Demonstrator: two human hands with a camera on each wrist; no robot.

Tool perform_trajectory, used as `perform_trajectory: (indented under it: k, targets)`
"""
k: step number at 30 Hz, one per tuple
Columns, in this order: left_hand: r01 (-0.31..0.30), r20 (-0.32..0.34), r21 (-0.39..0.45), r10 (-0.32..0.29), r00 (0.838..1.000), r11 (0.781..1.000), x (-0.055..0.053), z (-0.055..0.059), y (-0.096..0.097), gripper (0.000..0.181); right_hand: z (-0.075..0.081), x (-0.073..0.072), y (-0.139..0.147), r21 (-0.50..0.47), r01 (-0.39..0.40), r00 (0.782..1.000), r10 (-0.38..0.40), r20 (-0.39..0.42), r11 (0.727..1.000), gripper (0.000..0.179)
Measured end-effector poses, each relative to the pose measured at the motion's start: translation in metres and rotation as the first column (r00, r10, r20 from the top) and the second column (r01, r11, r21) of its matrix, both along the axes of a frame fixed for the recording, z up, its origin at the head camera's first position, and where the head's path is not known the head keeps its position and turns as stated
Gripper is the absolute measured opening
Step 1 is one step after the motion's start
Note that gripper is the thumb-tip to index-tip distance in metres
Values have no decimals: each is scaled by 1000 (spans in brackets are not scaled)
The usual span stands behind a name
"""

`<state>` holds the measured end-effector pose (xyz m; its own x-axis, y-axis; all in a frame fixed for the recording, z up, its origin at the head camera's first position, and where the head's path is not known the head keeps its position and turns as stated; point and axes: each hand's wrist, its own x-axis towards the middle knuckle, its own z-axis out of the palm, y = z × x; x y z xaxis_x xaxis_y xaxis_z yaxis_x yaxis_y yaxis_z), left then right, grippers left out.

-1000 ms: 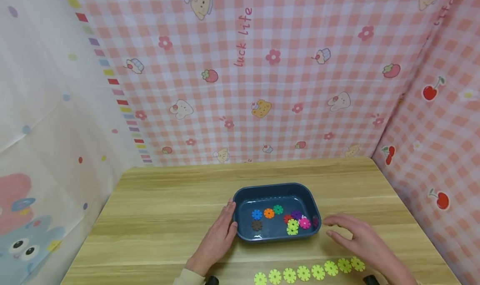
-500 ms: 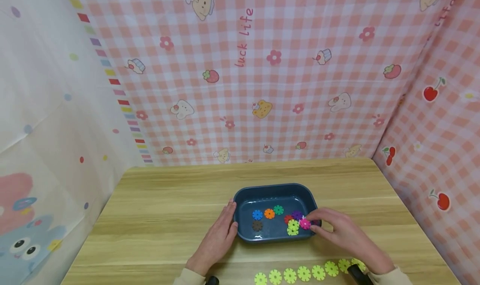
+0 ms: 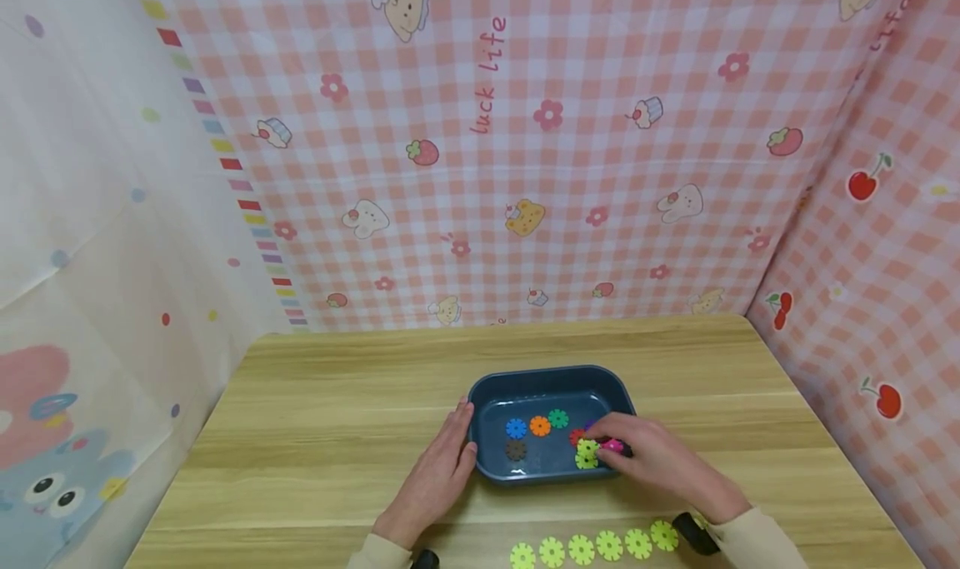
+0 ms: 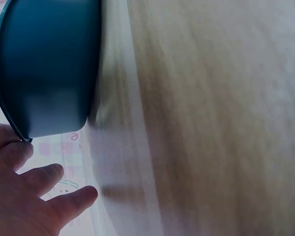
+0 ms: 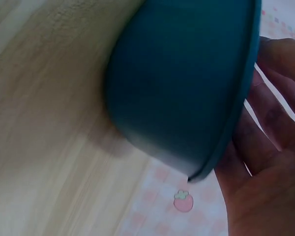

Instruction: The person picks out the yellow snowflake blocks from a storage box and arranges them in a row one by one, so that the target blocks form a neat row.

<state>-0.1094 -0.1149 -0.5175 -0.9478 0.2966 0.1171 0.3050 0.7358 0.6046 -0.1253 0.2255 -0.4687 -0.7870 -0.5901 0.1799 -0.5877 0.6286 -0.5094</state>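
Note:
A dark blue rectangular bin [image 3: 545,461] stands on the wooden table with notched plastic discs in it. My left hand [image 3: 432,473] rests against its left end, fingers extended along the rim. My right hand [image 3: 663,462] reaches over the right end, thumb and index finger apart at a yellow-green disc [image 3: 587,449]; a grip on it is not plain. A pink disc [image 3: 616,446] shows partly under that hand, with a red disc [image 3: 576,437] beside the fingertips. In the right wrist view, the bin's outer wall [image 5: 177,88] hides the fingertips.
Farther left in the bin lie a blue disc [image 3: 516,428], an orange disc [image 3: 540,426], a green disc [image 3: 558,419] and a dark brown disc [image 3: 516,450]. Several yellow-green discs [image 3: 581,550] form a row at the table's near edge. Patterned cloth [image 3: 480,244] hangs behind.
My right hand has come from right of the bin over its rim, past the pink disc to the yellow-green ones. Its forearm now covers the right end of the row. The left hand stays put.

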Motion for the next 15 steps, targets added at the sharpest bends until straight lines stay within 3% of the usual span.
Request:
perform_trajectory:
  k: [8, 15]
  targets:
    - [8, 0, 4, -8, 1000, 1000, 0, 1, 0, 57, -1, -14, -14, 48, -73, 989, 66, 132, 996, 22]
    - [16, 0, 8, -16, 1000, 1000, 0, 1, -2, 58, -2, -24, -26, 110, -94, 980, 72, 186, 990, 23]
